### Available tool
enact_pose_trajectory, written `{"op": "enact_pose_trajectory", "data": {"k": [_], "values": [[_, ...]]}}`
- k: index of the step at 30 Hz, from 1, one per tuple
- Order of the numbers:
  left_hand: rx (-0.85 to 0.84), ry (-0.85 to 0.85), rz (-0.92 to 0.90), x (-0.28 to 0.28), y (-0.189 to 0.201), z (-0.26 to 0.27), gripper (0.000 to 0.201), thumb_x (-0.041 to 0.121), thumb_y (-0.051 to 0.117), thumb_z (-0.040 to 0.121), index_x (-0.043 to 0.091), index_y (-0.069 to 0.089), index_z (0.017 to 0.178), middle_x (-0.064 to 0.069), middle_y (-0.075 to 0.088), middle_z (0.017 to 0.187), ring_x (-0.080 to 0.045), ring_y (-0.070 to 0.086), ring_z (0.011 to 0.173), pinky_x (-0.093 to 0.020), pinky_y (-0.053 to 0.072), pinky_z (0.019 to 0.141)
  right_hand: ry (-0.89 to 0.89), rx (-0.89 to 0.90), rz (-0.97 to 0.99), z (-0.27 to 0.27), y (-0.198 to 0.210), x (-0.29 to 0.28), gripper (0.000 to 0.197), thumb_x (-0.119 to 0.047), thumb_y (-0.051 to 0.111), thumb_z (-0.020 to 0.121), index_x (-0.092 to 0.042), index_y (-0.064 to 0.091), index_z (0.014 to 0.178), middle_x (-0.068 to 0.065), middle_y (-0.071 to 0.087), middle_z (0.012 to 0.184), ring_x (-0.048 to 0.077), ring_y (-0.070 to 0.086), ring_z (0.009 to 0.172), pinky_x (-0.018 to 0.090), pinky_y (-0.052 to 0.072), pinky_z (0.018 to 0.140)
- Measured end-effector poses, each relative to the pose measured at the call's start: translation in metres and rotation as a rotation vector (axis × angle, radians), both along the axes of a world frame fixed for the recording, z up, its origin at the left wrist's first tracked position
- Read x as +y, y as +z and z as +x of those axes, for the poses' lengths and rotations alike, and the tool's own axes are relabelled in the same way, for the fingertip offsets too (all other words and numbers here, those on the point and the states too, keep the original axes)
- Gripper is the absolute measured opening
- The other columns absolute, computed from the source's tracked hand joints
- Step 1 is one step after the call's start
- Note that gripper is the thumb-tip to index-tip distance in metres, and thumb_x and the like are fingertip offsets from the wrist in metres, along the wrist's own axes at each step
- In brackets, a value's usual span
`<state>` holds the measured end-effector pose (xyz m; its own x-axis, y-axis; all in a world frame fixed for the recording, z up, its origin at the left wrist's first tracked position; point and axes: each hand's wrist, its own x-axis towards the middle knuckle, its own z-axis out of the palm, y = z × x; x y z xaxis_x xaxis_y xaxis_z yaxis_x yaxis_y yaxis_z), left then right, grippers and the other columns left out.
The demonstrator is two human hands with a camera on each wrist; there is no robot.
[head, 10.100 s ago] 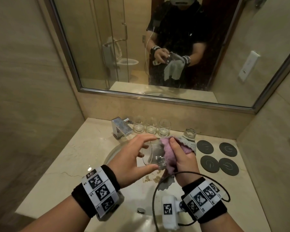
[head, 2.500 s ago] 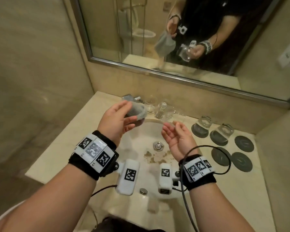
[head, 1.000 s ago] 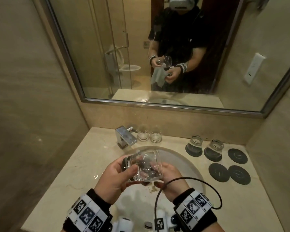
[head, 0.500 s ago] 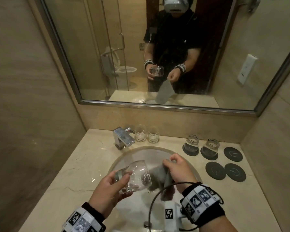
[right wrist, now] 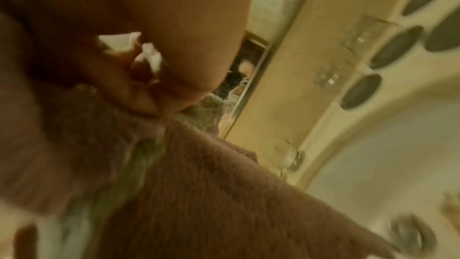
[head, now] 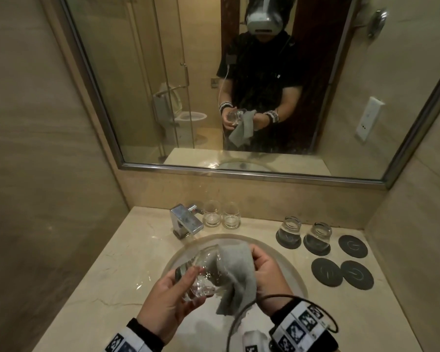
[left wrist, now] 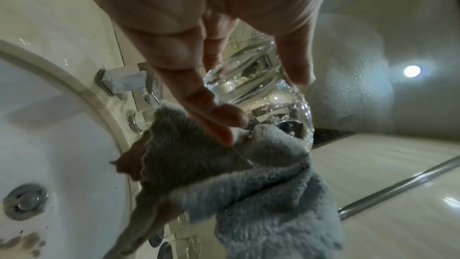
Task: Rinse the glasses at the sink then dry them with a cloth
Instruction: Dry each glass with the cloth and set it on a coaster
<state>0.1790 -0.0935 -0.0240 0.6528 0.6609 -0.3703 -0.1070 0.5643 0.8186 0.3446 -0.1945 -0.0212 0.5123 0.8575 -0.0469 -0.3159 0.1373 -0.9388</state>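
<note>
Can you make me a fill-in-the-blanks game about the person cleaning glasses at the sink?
1. The left hand holds a wet ____ over the sink.
2. The right hand presses a grey ____ against it.
3. ____ glasses stand upside down on the dark coasters.
4. Two glasses stand upright beside the ____.

Missing words: glass; cloth; Two; tap

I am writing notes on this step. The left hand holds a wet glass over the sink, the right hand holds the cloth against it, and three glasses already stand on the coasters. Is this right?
Not quite. The head view shows only two glasses on the coasters, not three; three coasters are bare. The rest holds: the left hand holds the wet glass over the sink, and the right hand holds the cloth against it.
</note>
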Motion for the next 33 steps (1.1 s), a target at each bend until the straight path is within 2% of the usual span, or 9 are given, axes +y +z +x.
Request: {"op": "enact_pose_trajectory", "data": {"k": [4,7,11,13,16,19,25,29,33], "values": [[0.026,-0.013,0.012,-0.002,0.0,0.003,0.066,0.035,0.091,0.056,0.0,0.066,0.106,-0.022,0.067,0.115,-0.039,0.066,0.089,-0.03,0.056,0.053,-0.119,-0.112,-0.037,-0.002,0.012,-0.001,0.036,0.014,0.054,0.085,-0.012,0.069,0.066,-0.004,0.069,0.061,0.003,0.063,0.057,0.019,0.05,0.055],[0.028,-0.01,0.041,-0.001,-0.001,0.005,0.084,0.042,0.096,0.038,0.001,0.067,0.106,-0.015,0.071,0.109,-0.035,0.067,0.088,-0.03,0.055,0.053,-0.024,-0.076,-0.016,0.001,0.021,-0.006,0.036,0.011,0.044,0.093,-0.013,0.063,0.076,-0.006,0.069,0.059,0.002,0.065,0.058,0.015,0.052,0.056],[-0.009,0.002,0.075,0.0,0.004,0.009,0.082,0.044,0.093,0.045,-0.001,0.065,0.109,-0.018,0.07,0.108,-0.028,0.067,0.084,-0.029,0.056,0.054,-0.111,-0.47,0.046,-0.012,0.01,-0.004,0.013,-0.017,0.062,0.079,-0.01,0.074,0.079,0.006,0.072,0.073,0.022,0.067,0.068,0.04,0.056,0.062],[-0.023,-0.004,0.112,0.001,0.006,0.011,0.083,0.043,0.093,0.047,-0.002,0.064,0.111,-0.016,0.072,0.101,-0.023,0.068,0.077,-0.03,0.056,0.056,-0.047,-0.586,0.033,-0.016,0.006,-0.007,0.017,-0.022,0.068,0.074,-0.013,0.075,0.087,-0.004,0.072,0.076,0.012,0.064,0.065,0.032,0.053,0.061],[-0.03,-0.046,0.17,0.002,0.016,0.012,0.067,0.031,0.089,0.056,-0.005,0.065,0.106,-0.016,0.072,0.086,-0.022,0.068,0.065,-0.03,0.054,0.05,0.161,-0.481,0.005,-0.014,0.019,-0.012,0.021,-0.021,0.079,0.077,-0.014,0.072,0.095,0.002,0.073,0.078,0.021,0.067,0.06,0.039,0.053,0.052],[0.022,-0.117,0.285,0.005,0.025,0.012,0.064,0.03,0.088,0.055,-0.004,0.065,0.104,-0.014,0.073,0.083,-0.023,0.069,0.063,-0.031,0.055,0.051,0.355,-0.426,-0.045,-0.012,0.028,-0.015,0.024,-0.019,0.078,0.08,-0.014,0.071,0.102,0.012,0.075,0.086,0.04,0.071,0.075,0.05,0.054,0.058],[0.067,-0.163,0.522,0.01,0.036,0.011,0.091,0.059,0.091,0.036,0.005,0.065,0.105,-0.014,0.074,0.092,-0.03,0.072,0.075,-0.036,0.057,0.057,0.48,-0.475,-0.083,-0.003,0.046,-0.018,0.012,-0.018,0.079,0.078,-0.013,0.075,0.088,0.016,0.074,0.083,0.026,0.065,0.058,0.028,0.051,0.05],[0.075,-0.181,0.49,0.012,0.034,0.008,0.094,0.057,0.093,0.031,0.005,0.066,0.104,-0.014,0.074,0.087,-0.028,0.071,0.069,-0.034,0.056,0.054,0.508,-0.711,-0.031,-0.002,0.045,-0.018,0.017,-0.024,0.076,0.082,-0.015,0.073,0.096,0.004,0.072,0.093,0.031,0.068,0.066,0.039,0.058,0.059],[0.059,-0.207,0.294,0.009,0.031,0.006,0.097,0.051,0.096,0.022,-0.001,0.067,0.098,-0.017,0.07,0.081,-0.024,0.065,0.059,-0.031,0.055,0.045,0.48,-1.223,0.041,0.002,0.034,-0.018,0.023,-0.038,0.061,0.09,-0.02,0.07,0.101,-0.002,0.068,0.099,0.018,0.065,0.091,0.037,0.053,0.077]]}}
